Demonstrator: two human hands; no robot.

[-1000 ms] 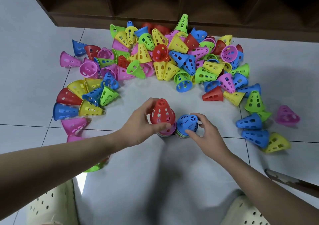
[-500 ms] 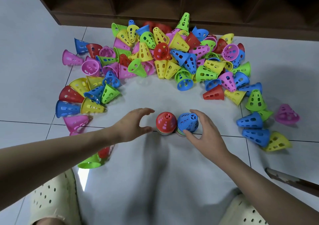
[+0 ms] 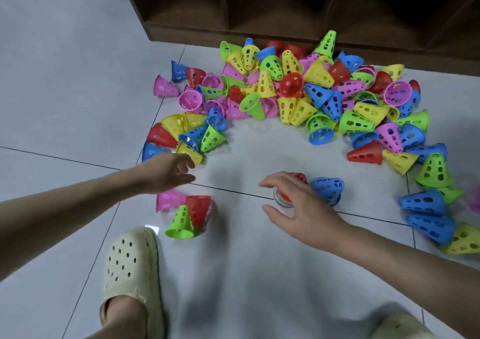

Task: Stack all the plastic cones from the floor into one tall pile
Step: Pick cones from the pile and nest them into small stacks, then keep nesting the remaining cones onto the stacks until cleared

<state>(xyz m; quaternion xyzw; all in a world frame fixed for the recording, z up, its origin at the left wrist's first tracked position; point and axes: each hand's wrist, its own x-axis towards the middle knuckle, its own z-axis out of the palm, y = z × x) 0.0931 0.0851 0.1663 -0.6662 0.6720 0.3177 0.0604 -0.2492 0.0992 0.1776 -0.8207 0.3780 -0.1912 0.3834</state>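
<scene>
Many perforated plastic cones (image 3: 298, 97) in red, yellow, green, blue and pink lie in an arc on the tiled floor. Two short piles stand side by side in the middle: a red-topped pile (image 3: 281, 199) and a blue-topped pile (image 3: 328, 188). My right hand (image 3: 304, 208) arches over the red-topped pile, thumb on its near side and fingers on its far side, hiding most of it. My left hand (image 3: 168, 172) reaches out to the left group, fingers loosely bent and holding nothing, just short of a lying yellow cone (image 3: 191, 154).
A pink cone (image 3: 168, 201), a red cone (image 3: 198, 208) and a green cone (image 3: 180, 224) lie near my left slipper (image 3: 130, 268). More blue cones (image 3: 420, 203) lie at the right. A dark wooden shelf unit (image 3: 259, 13) backs the heap.
My left hand let go of the red-topped pile and swung left toward the loose cones. My right hand shifted from the blue-topped pile onto the red-topped one. The view panned left.
</scene>
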